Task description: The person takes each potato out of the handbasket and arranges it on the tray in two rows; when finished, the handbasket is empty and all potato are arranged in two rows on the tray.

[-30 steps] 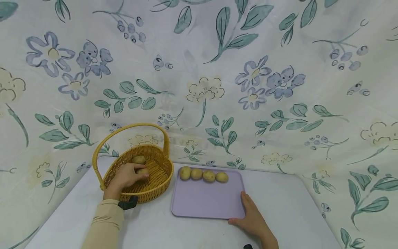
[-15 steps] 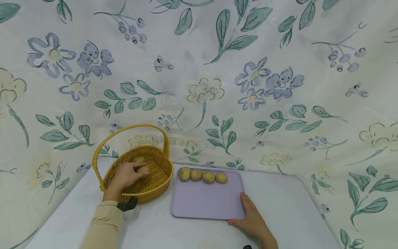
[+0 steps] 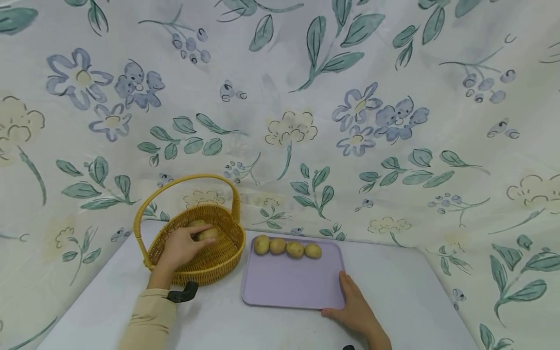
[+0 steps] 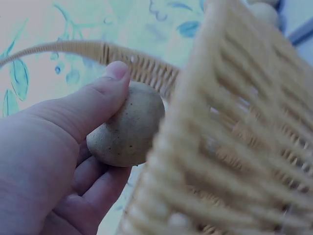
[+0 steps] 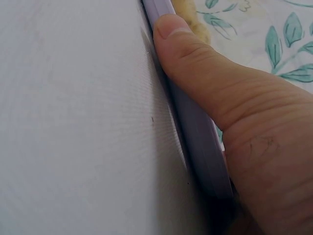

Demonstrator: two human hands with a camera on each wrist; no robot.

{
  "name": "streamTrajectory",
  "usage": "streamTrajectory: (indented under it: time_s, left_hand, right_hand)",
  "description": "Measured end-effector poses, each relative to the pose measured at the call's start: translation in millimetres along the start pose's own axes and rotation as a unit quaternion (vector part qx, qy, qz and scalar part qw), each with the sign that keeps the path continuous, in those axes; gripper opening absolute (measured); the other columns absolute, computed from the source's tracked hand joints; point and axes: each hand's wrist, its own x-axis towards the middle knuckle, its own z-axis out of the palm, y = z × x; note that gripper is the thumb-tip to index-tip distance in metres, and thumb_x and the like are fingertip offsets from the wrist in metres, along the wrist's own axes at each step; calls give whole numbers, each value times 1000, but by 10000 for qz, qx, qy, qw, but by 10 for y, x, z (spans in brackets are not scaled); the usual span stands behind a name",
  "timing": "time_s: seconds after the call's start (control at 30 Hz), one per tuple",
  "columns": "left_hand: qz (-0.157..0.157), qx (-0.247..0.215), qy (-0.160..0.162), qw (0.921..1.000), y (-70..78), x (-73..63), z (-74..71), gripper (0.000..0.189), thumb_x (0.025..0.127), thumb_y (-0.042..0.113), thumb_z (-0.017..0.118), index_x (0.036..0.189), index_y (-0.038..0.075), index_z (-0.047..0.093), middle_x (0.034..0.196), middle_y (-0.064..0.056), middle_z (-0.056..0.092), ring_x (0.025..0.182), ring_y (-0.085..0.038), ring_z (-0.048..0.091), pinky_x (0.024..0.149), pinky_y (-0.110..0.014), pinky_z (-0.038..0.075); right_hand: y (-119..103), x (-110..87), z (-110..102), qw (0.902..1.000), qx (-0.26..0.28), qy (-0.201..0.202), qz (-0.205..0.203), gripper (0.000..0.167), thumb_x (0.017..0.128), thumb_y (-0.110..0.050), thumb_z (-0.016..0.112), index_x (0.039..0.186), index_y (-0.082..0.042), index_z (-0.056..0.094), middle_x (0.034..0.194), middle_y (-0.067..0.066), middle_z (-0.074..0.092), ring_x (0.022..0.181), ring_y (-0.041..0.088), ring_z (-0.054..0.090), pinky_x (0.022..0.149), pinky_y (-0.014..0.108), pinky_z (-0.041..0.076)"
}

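My left hand point(image 3: 181, 247) reaches into the yellow wicker basket point(image 3: 238, 245) and pinches a potato point(image 3: 207, 233) between thumb and fingers. In the left wrist view, that same potato point(image 4: 132, 127) shows beside the woven basket wall point(image 4: 210, 127), with the thumb along its upper side. A second potato point(image 3: 198, 223) in the basket is mostly hidden behind the hand. At the near right corner of a lilac tray point(image 3: 293, 287), my right hand point(image 3: 356, 308) rests with its fingers along the right side and its thumb against the front edge point(image 5: 195, 112).
Several potatoes point(image 3: 295, 250) form a row along the tray's back edge. The basket's tall handle point(image 3: 188, 177) arches over its opening. Both stand on a white table point(image 3: 245, 325), and a floral cloth point(image 3: 280, 121) hangs behind it.
My left hand has gripped the potato and lifted it slightly up and to the right within the basket. The right hand keeps its place at the tray corner.
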Motion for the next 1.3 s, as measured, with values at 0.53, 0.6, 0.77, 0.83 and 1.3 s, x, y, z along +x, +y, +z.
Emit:
streamTrajectory:
  time_s: [0.53, 0.6, 0.77, 0.83, 1.3]
  left_hand:
    - [582, -947, 35, 9938, 332, -123, 229, 58, 87, 45, 79, 138, 20, 67, 139, -10, 66, 135, -39, 55, 110, -60, 47]
    - [674, -1103, 15, 9916, 374, -124, 269, 57, 86, 41, 81, 136, 17, 68, 139, -8, 66, 136, -37, 55, 112, -57, 46]
    - [875, -1249, 64, 9883, 439, -131, 387, 53, 86, 36, 83, 133, 15, 70, 136, -7, 69, 134, -34, 59, 111, -53, 49]
    - [885, -1240, 104, 9883, 464, -141, 429, 52, 85, 35, 83, 132, 16, 71, 136, -6, 69, 133, -33, 59, 111, -52, 49]
    - [1124, -1303, 442, 9841, 707, -160, 733, 50, 79, 31, 88, 126, 18, 75, 128, -3, 73, 125, -29, 66, 105, -47, 54]
  right_hand:
    - [-19, -12, -28, 9999, -102, -3, -92, 132, 66, -57, 90, 160, 5, 21, 166, 29, 22, 152, 50, 22, 123, 62, 25]
    - [-18, -10, -29, 9999, -106, 6, -114, 132, 66, -57, 90, 159, 6, 21, 165, 29, 22, 152, 50, 22, 123, 62, 25]
    - [-19, -13, -26, 9999, -86, -7, -73, 132, 66, -57, 90, 160, 5, 21, 166, 29, 22, 152, 50, 22, 123, 62, 25]
    - [-20, -15, -22, 10000, -74, -13, -42, 132, 65, -57, 90, 160, 5, 22, 166, 28, 22, 152, 50, 22, 123, 62, 25]
    - [2, -6, -3, 9999, -75, 54, -102, 131, 65, -56, 90, 160, 5, 23, 165, 28, 24, 152, 50, 23, 123, 62, 25]
